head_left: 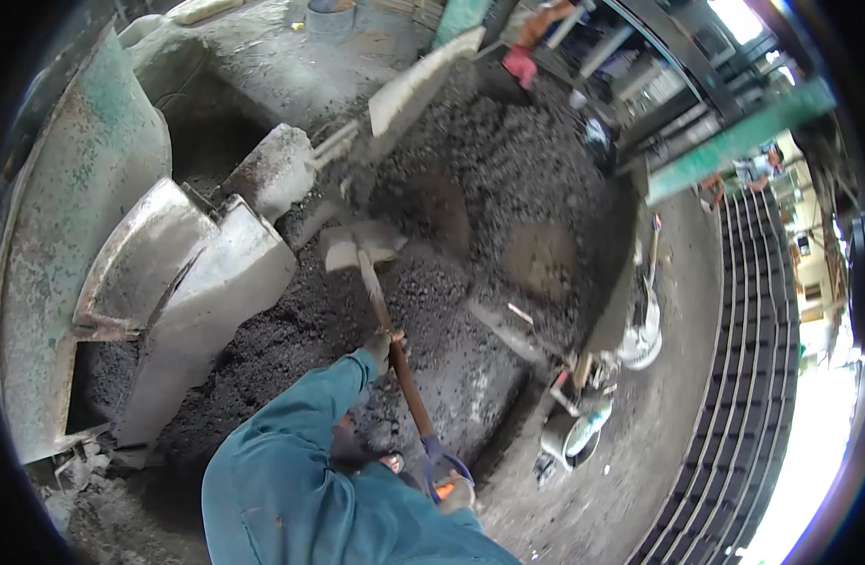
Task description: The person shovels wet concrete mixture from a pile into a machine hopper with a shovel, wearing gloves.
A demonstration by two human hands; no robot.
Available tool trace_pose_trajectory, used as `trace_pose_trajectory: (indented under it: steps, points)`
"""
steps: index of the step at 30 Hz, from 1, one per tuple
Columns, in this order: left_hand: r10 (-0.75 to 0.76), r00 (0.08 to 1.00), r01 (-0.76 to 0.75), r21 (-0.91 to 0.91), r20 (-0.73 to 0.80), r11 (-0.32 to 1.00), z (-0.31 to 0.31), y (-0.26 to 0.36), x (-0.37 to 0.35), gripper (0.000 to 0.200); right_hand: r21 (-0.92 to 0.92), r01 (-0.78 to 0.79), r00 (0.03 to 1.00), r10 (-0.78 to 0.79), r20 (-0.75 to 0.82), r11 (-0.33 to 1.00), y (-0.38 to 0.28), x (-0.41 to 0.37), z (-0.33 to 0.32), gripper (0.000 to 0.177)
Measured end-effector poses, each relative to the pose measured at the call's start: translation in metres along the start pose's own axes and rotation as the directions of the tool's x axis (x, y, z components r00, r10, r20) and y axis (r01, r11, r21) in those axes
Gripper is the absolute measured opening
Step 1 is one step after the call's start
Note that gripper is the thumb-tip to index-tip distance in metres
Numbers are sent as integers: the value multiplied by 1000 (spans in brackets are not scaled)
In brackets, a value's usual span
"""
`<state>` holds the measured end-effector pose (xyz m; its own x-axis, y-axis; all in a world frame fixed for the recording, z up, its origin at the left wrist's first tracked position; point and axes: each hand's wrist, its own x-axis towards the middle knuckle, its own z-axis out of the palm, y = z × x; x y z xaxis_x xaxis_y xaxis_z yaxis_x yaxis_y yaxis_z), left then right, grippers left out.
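A long shovel runs up the middle of the view, with a brown shaft (404,391), a pale metal blade (362,245) and a blue-purple D-shaped grip (444,463). My left hand (385,349), below a teal sleeve, is wrapped round the shaft at mid-length. Lower down, my right hand (458,493) is closed on the D-grip, with a bit of orange showing beside its fingers. The blade rests against dark, crumbly material (489,151); whether it carries any is hard to tell.
Left stand a curved metal chute (202,301) and a large green-painted metal panel (84,245). Buckets (572,441) and small tools stand right, near a white container (642,341). Dark stacked slabs (748,367) line the far right. Another person's limb and red garment (520,66) show above.
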<state>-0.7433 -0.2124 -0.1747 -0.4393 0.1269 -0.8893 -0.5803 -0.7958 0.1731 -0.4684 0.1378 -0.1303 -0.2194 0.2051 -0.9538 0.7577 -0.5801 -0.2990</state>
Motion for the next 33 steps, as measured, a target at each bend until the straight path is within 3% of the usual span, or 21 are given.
trace_pose_trajectory:
  steps: [2, 4, 8, 11, 13, 16, 19, 21, 22, 23, 25, 27, 28, 29, 31, 33]
  points:
    - [269, 960, -271, 15, 83, 963, 20, 71, 27, 24, 35, 40, 994, -44, 101, 999, -23, 22, 122, 24]
    - [395, 900, -407, 33, 184, 913, 39, 147, 55, 27, 26, 94, 967, -98, 235, 995, -49, 48, 246, 19]
    - [324, 946, -322, 98, -10, 942, 42, 284, 117, 28, 46, 174, 869, -176, 463, 984, -97, 88, 469, 14]
    - [363, 930, -353, 131, -57, 926, 11, 325, 133, 25, 51, 153, 813, -156, 561, 987, -117, 122, 572, 15]
    - [377, 921, -362, 147, -93, 921, -11, 326, 150, 23, 33, 112, 806, -110, 582, 993, -116, 149, 601, 16]
    - [376, 918, -354, 166, -127, 920, -32, 307, 178, 20, -32, 47, 814, -20, 581, 998, -98, 196, 582, 17]
    - [388, 912, -353, 229, -133, 907, -34, 267, 194, 18, -97, -17, 815, 70, 576, 995, -83, 196, 546, 19]
    - [402, 907, -358, 278, -125, 892, -19, 225, 194, 16, -139, 162, 870, -75, 487, 977, -86, 129, 474, 19]
    - [412, 904, -363, 300, -116, 882, -4, 199, 188, 16, -187, 177, 863, -61, 501, 966, -84, 131, 416, 19]
    - [421, 901, -370, 323, -105, 871, 13, 175, 178, 15, -221, 141, 929, -52, 365, 965, -89, 97, 375, 16]
    - [400, 913, -364, 284, -79, 887, 43, 114, 145, 13, -76, 45, 960, -22, 279, 996, -92, 60, 285, 16]
    - [292, 953, -281, 127, -77, 951, 57, 35, 106, 12, 61, -60, 982, 48, 181, 996, -95, 39, 205, 16]
    - [195, 979, -195, 12, -64, 981, 57, -6, 97, 9, -39, -20, 1000, 20, -13, 999, -98, 28, 189, 13]
    - [205, 973, -204, 23, -104, 979, 53, -39, 100, 8, -33, -6, 999, 4, -51, 999, -103, 2, 184, 12]
    - [250, 952, -246, 44, -175, 968, 60, -66, 109, 8, 24, 57, 998, -57, 1, 998, -110, 10, 176, 12]
    - [376, 925, -375, 26, -62, 927, 72, -44, 102, 9, 127, 114, 982, -131, 133, 985, -99, 61, 139, 15]
